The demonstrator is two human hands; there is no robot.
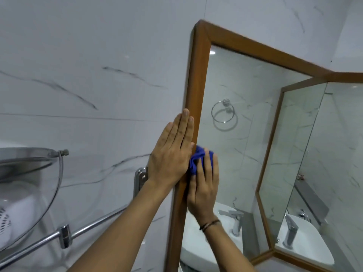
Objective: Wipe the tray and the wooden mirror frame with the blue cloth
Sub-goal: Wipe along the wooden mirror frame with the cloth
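- Cloth: blue cloth (pixel 198 159) bunched under my right hand (pixel 203 185), pressed on the wooden mirror frame (pixel 197 91).
- My left hand (pixel 170 154): flat, empty, bracing beside it.
- Progress: frame's upper length apparently left; tray (pixel 29 169) state unclear.

The mirror frame (pixel 197 81) is wood, mid-brown with a smooth satin finish and faint grain. The mirror glass (pixel 241 138) inside it is glossy and reflective. The blue cloth (pixel 196 160) is soft fabric, matt and bunched into folds. The wall tiles (pixel 94 75) look like white marble with grey veins, polished to a mild sheen. The corner shelf (pixel 29 173) is clear glass, smooth and shiny, and the rail (pixel 59 235) beneath it is polished chrome metal. The bracket (pixel 139 179) beside the frame is bright chromed metal too. A thin dark cord band (pixel 209 224) circles one wrist.
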